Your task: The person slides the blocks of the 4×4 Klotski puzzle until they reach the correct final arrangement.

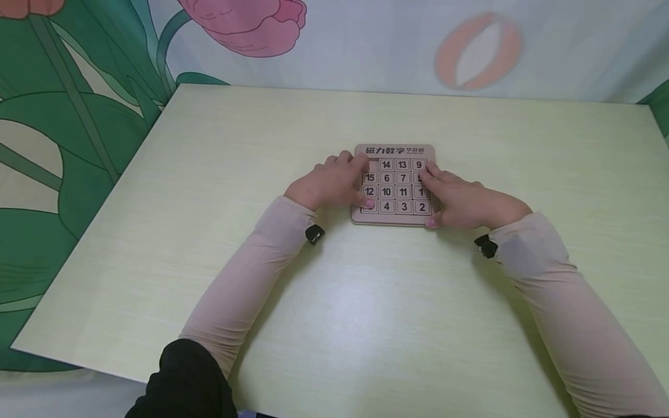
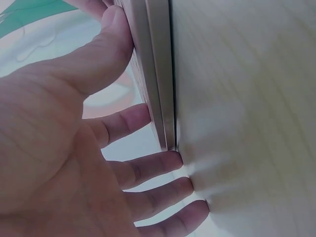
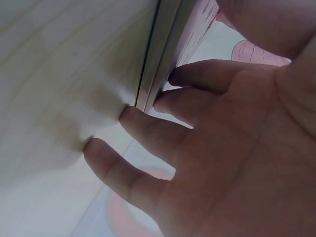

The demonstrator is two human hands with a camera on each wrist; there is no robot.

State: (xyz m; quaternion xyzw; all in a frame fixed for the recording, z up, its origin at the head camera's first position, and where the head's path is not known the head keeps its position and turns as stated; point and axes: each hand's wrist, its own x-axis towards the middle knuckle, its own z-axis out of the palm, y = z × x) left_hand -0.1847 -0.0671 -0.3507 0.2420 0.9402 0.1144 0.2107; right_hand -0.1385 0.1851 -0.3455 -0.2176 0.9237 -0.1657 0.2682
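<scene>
A flat sliding number puzzle (image 1: 389, 220) with a pale pink-brown frame lies on the table. Its numbered square tiles stand in rows of 4, with one vacant slot at the top left, beside tile 14 (image 1: 386, 165). My left hand (image 1: 334, 180) reaches over the left edge, index finger near that slot and thumb on the bottom-left tile, whose number it covers. In the left wrist view, the other fingertips (image 2: 185, 186) rest on the table by the puzzle's side (image 2: 157, 64). From the right, my right hand (image 1: 462, 200) touches tile 5, partly hiding it, with its thumb at the lower right corner.
The pale wood-grain table (image 1: 334, 325) extends around the puzzle on all sides. Behind it hangs a backdrop (image 1: 366, 46) printed with flowers and green leaves. Small black devices sit on the left wrist (image 1: 315, 234) and the right wrist (image 1: 486, 246).
</scene>
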